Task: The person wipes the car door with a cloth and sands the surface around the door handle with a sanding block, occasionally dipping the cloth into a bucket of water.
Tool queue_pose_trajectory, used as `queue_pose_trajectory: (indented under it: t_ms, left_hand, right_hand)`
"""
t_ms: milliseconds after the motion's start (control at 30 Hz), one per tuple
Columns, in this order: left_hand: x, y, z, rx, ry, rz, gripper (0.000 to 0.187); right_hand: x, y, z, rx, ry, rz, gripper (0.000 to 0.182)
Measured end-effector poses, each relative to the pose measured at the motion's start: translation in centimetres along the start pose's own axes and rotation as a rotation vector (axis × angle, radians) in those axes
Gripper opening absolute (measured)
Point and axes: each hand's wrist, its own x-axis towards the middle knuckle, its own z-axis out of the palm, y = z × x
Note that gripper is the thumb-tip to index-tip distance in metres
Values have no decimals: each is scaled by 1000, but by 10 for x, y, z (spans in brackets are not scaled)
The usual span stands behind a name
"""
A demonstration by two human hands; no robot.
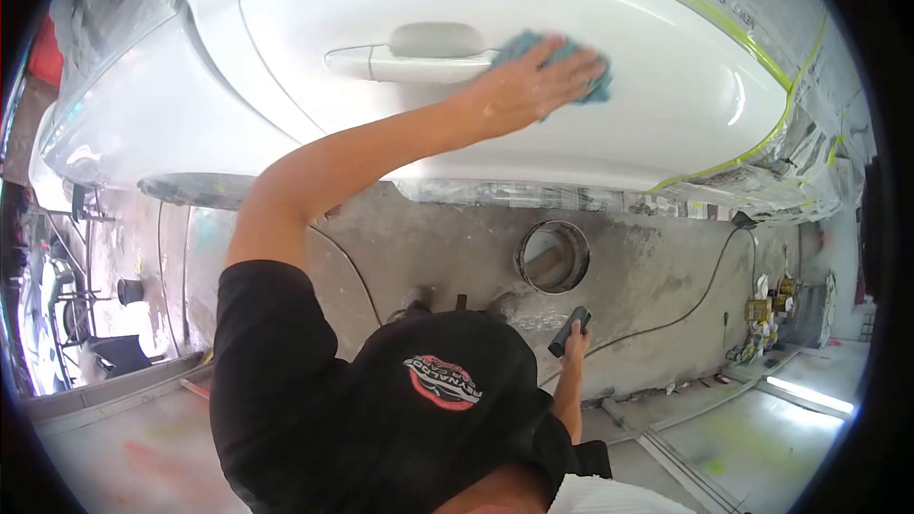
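Note:
My left hand is spread flat over a blue-green cloth, pressing it against a glossy white car door. The cloth lies just right of the door handle; most of it is covered by my palm and fingers. Lower down, near my right side, my right hand grips a dark rectangular block that looks like a sanding block. That block is held away from the car, above the floor.
Newspaper and clear plastic, edged with yellow-green tape, mask parts of the car. A round bucket with something inside stands on the concrete floor. A hose crosses the floor. Several cans stand at the right.

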Motion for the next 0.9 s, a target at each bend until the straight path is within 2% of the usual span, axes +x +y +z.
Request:
queue_pose_trajectory:
  t_ms: [67,167,233,300,333,400,467,533,667,700,767,800,833,867,900]
  left_hand:
    - [-43,18,27,101,-72,115,72]
    - [-116,22,57,-37,-134,54,72]
    - [-164,25,87,9,24,-198,71]
    - [-217,15,106,175,29,-353,71]
    - [-242,10,109,70,-11,-500,71]
    - [-296,-13,109,-22,205,-683,87]
    - [-314,-32,91,23,343,-826,87]
    - [-305,-31,92,50,456,-894,87]
    - [-247,5,112,-65,554,-846,92]
    - [-228,18,119,-89,582,-813,81]
    - [-180,60,139,-163,515,-924,55]
    - [-158,82,144,-280,430,-947,64]
    - [-129,95,119,-216,-35,-755,44]
    - [-123,93,124,-53,216,-637,41]
    - [-128,90,127,-20,233,-595,41]
  right_hand:
    - [-2,-3,-3,-16,14,-10,63]
    - [-8,-3,-3,-42,25,-22,65]
    - [-24,-1,-4,-70,36,-35,64]
    - [-38,-1,-3,-77,6,-19,63]
    - [-43,-1,-3,-78,-8,-13,63]
    - [-48,2,-5,-157,-17,-35,66]
    - [-50,7,-8,-193,-26,-52,67]
    - [-53,8,-13,-194,-33,-66,65]
    - [-58,0,-22,-236,-37,-39,66]
    - [-46,13,-28,-244,-34,-42,67]
    - [-38,14,-31,-273,-33,-46,69]
    - [-44,9,-31,-292,-33,-44,71]
    - [-43,0,-30,-313,-33,-56,72]
    - [-38,0,-32,-308,-39,-76,72]
    - [-34,2,-35,-302,-45,-92,71]
